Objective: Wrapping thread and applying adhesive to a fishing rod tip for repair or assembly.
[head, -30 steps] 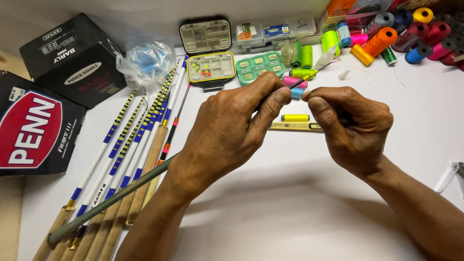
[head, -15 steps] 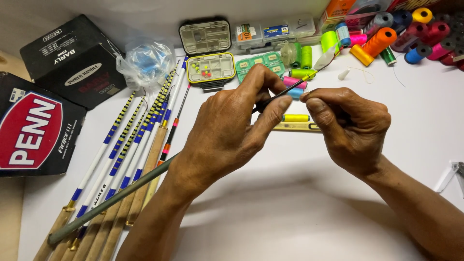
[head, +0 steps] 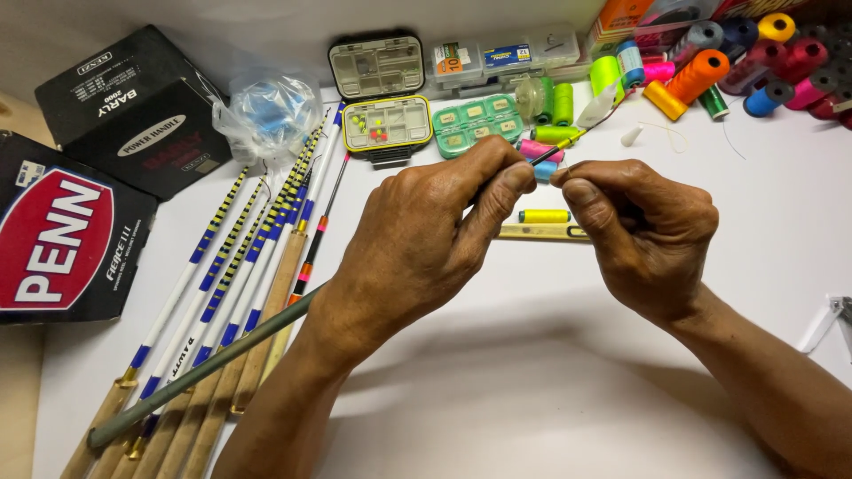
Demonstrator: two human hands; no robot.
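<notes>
Fingers of both hands pinch thin rod; thread spools, tackle boxes behind.

Hobby workshop for fishing-rod building. A white table carries banded rod blanks at left, thread spools at far right, compartmented tackle boxes at far centre, and reel cartons far left.

rod middle hidden under left hand, thread spools cut off
</notes>
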